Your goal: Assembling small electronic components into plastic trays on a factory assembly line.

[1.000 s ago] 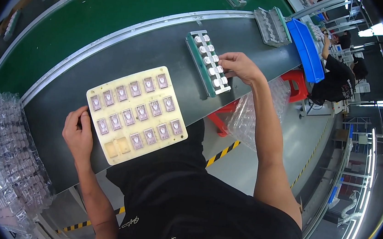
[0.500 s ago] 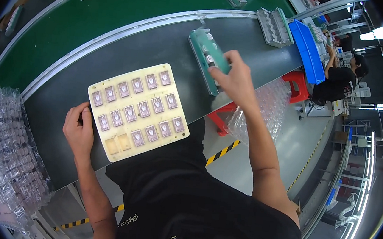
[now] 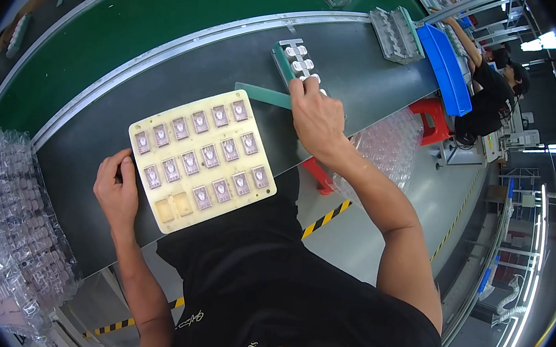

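Observation:
A cream tray (image 3: 217, 213) lies at the table's near edge. It bears rows of small pale-purple rectangular pieces (image 3: 209, 155), with two bare recesses at its near-left corner. My left hand (image 3: 118, 188) is closed at the tray's left edge, thumb and forefinger against it. To the right, a green holder (image 3: 280, 63) carries white round parts (image 3: 296, 51) in pairs. My right hand (image 3: 316, 120) is over the holder's near end, fingers bent down and closed at a white part; what they grip is hidden. A green strip (image 3: 262, 96) reaches from the tray's far-right corner to beneath this hand.
A grey rack (image 3: 398, 41) and a blue bin (image 3: 445, 69) stand at the far right. Stacked clear plastic trays (image 3: 26, 216) line the left. Beyond a metal rail runs a green belt (image 3: 194, 5). Red stools (image 3: 433, 121) and a co-worker (image 3: 493, 94) are at right.
My right hand has moved left and toward me, its fingers now at the white parts. The green cover has come off the holder's top and now points toward the tray. My left hand stays put.

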The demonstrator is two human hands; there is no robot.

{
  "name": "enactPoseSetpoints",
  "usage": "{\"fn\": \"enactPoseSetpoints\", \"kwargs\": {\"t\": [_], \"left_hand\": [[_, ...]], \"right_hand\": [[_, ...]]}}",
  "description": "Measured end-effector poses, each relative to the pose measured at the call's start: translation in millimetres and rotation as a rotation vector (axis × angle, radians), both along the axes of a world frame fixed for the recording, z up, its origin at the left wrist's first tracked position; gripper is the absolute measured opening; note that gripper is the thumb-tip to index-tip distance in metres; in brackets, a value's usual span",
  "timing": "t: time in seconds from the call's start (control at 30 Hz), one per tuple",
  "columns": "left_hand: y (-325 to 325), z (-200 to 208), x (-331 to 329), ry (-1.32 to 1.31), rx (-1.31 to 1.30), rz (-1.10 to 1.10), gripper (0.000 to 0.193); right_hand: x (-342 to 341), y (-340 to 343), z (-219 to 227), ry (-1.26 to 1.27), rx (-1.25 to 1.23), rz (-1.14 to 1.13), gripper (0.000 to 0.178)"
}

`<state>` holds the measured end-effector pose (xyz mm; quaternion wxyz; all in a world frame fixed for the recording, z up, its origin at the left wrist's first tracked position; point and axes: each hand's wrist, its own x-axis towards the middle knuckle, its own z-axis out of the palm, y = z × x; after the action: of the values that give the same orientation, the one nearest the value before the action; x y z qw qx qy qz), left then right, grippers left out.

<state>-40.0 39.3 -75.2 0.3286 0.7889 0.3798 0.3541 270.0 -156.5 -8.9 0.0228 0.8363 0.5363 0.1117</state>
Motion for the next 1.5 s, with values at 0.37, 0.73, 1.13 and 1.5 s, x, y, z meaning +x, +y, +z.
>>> {"fn": "enactPoseSetpoints", "kwargs": {"t": [0.37, 0.73, 1.13, 1.5], "left_hand": [[-1, 0, 0, -0.018, -0.003, -0.021, 0.015], [-4, 1, -3, -0.069, -0.027, -0.031, 0.016], [-6, -3, 0, -0.1, -0.063, -0.059, 0.016], [-5, -5, -2, -0.066, -0.073, -0.048, 0.017]], "right_hand": [[0, 1, 8, -0.005, 0.001, 0.001, 0.024], [-3, 6, 7, 0.002, -0.073, -0.038, 0.032], [-14, 16, -5, 0.063, 0.076, -0.104, 0.025], [108, -44, 43, 0.683, 0.862, -0.227, 0.023]]}}
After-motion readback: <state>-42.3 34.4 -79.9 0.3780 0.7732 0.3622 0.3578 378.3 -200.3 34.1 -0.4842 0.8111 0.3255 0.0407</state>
